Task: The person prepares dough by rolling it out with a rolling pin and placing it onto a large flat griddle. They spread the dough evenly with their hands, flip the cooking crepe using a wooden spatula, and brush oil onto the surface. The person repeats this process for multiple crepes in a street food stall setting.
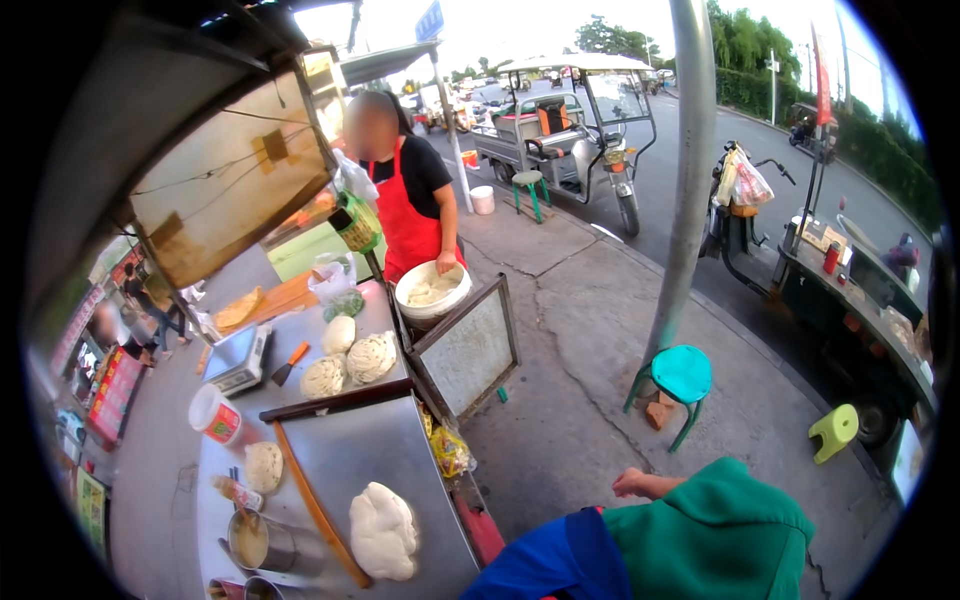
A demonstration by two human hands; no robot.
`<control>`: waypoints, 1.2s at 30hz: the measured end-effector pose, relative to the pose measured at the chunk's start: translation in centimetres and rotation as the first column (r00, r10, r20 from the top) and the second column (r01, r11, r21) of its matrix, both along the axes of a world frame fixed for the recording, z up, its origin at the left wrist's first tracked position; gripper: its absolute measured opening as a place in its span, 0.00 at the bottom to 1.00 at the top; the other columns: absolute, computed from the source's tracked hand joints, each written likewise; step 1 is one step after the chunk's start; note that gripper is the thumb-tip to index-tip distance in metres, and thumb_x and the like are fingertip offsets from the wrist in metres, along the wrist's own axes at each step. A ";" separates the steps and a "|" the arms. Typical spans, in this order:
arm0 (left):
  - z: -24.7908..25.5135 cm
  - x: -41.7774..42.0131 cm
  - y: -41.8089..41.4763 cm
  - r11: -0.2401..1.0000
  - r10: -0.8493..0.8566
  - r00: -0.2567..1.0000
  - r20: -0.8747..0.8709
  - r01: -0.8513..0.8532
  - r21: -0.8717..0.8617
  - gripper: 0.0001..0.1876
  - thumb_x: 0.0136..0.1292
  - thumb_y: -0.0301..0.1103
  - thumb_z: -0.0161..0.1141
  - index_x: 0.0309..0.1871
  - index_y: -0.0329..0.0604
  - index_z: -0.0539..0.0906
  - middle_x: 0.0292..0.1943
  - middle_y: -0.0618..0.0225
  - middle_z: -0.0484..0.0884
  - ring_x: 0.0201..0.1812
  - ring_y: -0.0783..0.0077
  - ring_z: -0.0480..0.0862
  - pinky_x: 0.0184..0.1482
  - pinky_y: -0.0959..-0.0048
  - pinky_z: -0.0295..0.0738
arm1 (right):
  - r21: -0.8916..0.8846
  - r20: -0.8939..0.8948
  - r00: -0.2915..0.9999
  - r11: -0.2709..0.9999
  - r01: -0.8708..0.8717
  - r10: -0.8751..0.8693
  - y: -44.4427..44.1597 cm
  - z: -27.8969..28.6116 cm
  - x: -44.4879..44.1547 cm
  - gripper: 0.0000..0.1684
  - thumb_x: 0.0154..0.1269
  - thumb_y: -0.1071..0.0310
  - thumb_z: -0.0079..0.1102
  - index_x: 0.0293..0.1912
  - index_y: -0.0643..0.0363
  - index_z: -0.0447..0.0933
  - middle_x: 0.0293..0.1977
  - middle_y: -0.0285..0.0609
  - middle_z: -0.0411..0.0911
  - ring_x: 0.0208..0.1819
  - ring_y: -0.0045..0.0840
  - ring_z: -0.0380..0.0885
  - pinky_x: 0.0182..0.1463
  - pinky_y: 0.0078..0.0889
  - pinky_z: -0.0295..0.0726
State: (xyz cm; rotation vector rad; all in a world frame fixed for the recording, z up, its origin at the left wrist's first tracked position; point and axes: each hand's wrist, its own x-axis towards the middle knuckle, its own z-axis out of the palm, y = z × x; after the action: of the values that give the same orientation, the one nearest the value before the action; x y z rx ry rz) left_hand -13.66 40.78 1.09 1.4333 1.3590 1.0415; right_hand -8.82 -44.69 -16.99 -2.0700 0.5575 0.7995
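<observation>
My right hand (631, 483) hangs beside my green sleeve, over the pavement to the right of the counter. Its fingers look partly curled, and nothing visible is in it. My left hand is out of view. Before me, a soft white lump of dough (382, 531) lies on the steel counter (360, 450). A long wooden rolling pin (321, 510) rests to its left. Beyond that are a layered dough coil (264, 466), a seasoning bottle (238, 493) and a metal pot (262, 541) with a pale mixture and a handle standing in it.
A co-worker in a red apron (409, 217) has one hand at a white bucket of dough (433, 291). Farther counter: dough coils (371, 357), an orange-handled scraper (291, 364), a scale (238, 358). A metal pole (686, 172), teal stool (681, 373) and hinged panel (469, 356) stand right.
</observation>
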 end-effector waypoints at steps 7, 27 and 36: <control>-1.8 -0.2 -3.7 0.998 -0.059 0.998 0.001 0.059 -0.002 0.25 0.63 0.48 0.67 0.54 0.36 0.83 0.53 0.54 0.84 0.50 0.50 0.84 0.48 0.54 0.82 | -0.159 -0.012 0.984 0.971 -0.178 0.179 -4.9 -5.1 -4.0 0.11 0.56 0.65 0.68 0.38 0.58 0.88 0.28 0.38 0.86 0.22 0.20 0.82 0.28 0.24 0.83; -1.3 -7.3 -7.1 0.993 0.086 0.996 0.000 -0.086 0.078 0.23 0.62 0.48 0.65 0.50 0.35 0.85 0.46 0.53 0.87 0.42 0.54 0.87 0.39 0.56 0.83 | -0.086 -0.167 0.984 0.993 -0.082 0.067 -0.9 -1.6 0.5 0.09 0.56 0.63 0.67 0.34 0.55 0.89 0.28 0.36 0.87 0.27 0.19 0.83 0.34 0.26 0.83; -0.7 -9.7 -9.9 0.998 0.059 0.997 -0.039 -0.058 0.029 0.22 0.70 0.48 0.58 0.59 0.44 0.82 0.49 0.59 0.85 0.43 0.59 0.85 0.40 0.57 0.84 | -0.212 -0.140 0.820 0.792 -0.573 0.556 -1.2 -4.1 6.5 0.11 0.59 0.55 0.62 0.33 0.47 0.88 0.24 0.33 0.84 0.27 0.19 0.82 0.36 0.30 0.84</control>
State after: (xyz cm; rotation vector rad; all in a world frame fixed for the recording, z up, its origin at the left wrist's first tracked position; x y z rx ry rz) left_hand -23.40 30.86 0.40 1.4487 1.4277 1.0782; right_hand -2.35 -45.86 -21.14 -2.4904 0.0503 1.1987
